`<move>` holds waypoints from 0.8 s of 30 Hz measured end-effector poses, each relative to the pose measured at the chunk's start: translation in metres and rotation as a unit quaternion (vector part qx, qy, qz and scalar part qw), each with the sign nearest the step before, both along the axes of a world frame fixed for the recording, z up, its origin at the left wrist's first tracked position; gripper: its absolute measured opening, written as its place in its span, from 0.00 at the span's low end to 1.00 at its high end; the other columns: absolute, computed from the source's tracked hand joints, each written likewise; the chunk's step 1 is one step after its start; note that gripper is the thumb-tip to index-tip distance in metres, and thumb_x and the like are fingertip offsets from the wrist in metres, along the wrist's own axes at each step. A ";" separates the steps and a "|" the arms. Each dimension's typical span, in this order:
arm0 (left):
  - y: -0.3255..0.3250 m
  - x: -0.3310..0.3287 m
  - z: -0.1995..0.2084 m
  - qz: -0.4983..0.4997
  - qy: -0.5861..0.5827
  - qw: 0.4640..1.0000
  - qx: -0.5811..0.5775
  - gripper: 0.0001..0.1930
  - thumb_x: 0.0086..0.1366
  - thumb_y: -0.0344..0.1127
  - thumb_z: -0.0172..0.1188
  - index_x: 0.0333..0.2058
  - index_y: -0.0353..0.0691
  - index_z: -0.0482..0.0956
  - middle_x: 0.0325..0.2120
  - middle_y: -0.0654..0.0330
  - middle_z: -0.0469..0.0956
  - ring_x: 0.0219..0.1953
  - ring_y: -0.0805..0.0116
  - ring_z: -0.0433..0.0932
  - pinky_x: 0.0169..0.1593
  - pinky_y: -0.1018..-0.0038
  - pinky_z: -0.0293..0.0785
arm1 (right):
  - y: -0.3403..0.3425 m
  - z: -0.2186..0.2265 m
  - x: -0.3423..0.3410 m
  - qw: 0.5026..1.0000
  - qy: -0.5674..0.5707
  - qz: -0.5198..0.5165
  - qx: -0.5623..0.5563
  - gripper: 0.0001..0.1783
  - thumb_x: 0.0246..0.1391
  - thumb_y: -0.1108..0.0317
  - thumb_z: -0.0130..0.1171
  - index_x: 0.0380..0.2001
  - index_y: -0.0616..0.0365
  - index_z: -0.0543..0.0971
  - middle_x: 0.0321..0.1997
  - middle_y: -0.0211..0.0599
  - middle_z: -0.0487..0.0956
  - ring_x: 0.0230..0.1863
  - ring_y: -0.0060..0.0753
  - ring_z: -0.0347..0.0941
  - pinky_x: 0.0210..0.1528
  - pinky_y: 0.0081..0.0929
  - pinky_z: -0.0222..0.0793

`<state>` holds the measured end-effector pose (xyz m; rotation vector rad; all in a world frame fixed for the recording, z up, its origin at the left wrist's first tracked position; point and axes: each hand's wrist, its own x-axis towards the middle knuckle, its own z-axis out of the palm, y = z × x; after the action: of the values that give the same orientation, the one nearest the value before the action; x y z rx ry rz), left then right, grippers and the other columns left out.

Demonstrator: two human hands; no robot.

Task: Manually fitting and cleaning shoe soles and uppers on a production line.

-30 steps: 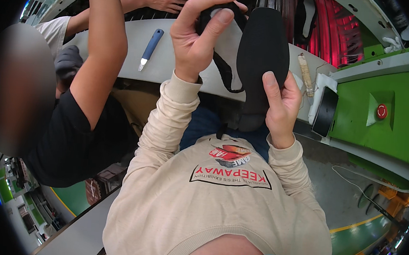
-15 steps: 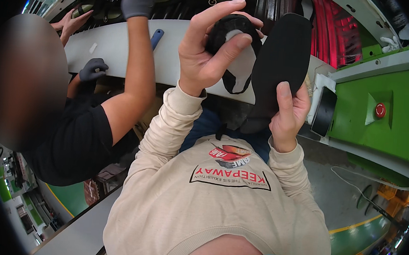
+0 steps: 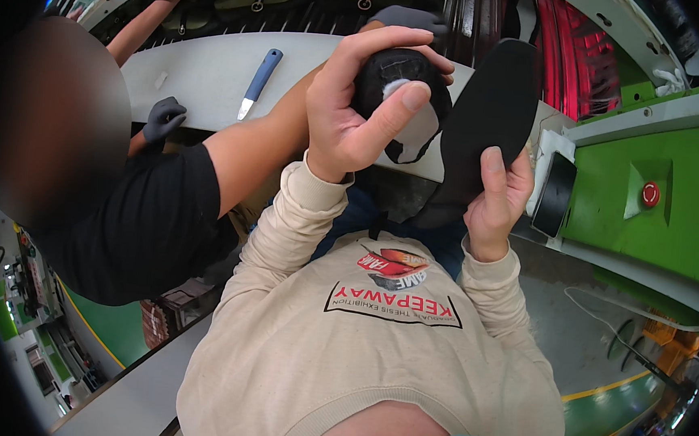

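Note:
My left hand (image 3: 352, 117) is wrapped round a black shoe upper (image 3: 382, 73) with a pale grey underside. Its thumb presses on that underside, and the fingers curl over the far side. In my right hand (image 3: 498, 198) is a flat black shoe sole (image 3: 491, 106), pinched near its lower end with the thumb on top. The sole stands tilted up just right of the upper; a narrow gap shows between them higher up. Behind my left hand, a co-worker's grey-gloved hand (image 3: 412, 18) reaches to the conveyor, partly hidden by my fingers.
A pale worktable (image 3: 198, 70) bears a blue-handled knife (image 3: 262, 78). Beyond lies a roller conveyor (image 3: 461, 15) with green buckled shoes (image 3: 271, 0). The co-worker's forearm (image 3: 265, 143) crosses at my left. At right stand a phone (image 3: 555, 193) and a green machine (image 3: 611, 188) with a red button (image 3: 650, 194).
The co-worker's raised gloved hand has swung right, behind my left hand, uncovering the knife. My left hand has dropped slightly with the upper; the sole has tilted a little to the right.

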<state>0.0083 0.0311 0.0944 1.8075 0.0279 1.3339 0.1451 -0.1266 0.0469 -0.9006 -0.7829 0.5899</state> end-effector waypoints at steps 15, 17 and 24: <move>0.019 0.017 -0.017 0.028 -0.102 0.991 0.088 0.25 0.67 0.18 0.69 0.60 0.35 0.69 0.53 0.36 0.82 0.47 0.53 0.88 0.51 0.65 0.86 | 0.027 -0.045 0.041 0.991 0.054 -0.082 -0.092 0.18 0.74 0.65 0.62 0.60 0.64 0.81 0.59 0.34 0.84 0.57 0.20 0.78 0.63 0.21 0.70; 0.010 0.019 -0.009 0.017 -0.125 0.992 0.004 0.25 0.69 0.19 0.68 0.61 0.35 0.69 0.54 0.40 0.82 0.47 0.56 0.88 0.52 0.67 0.85 | 0.029 -0.054 0.048 0.989 0.044 -0.086 -0.110 0.18 0.75 0.65 0.62 0.60 0.63 0.81 0.59 0.34 0.84 0.57 0.20 0.78 0.63 0.22 0.70; 0.027 0.019 -0.012 0.038 -0.091 0.995 -0.015 0.20 0.72 0.20 0.65 0.58 0.37 0.71 0.52 0.36 0.83 0.47 0.52 0.89 0.51 0.63 0.86 | 0.027 -0.079 0.053 0.983 0.077 -0.094 -0.139 0.15 0.74 0.63 0.62 0.54 0.62 0.83 0.55 0.33 0.85 0.53 0.19 0.78 0.60 0.22 0.71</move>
<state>0.0275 0.0577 0.0820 1.6674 0.0177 1.5397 0.1978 -0.0994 -0.0323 -1.1574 -0.4742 0.6024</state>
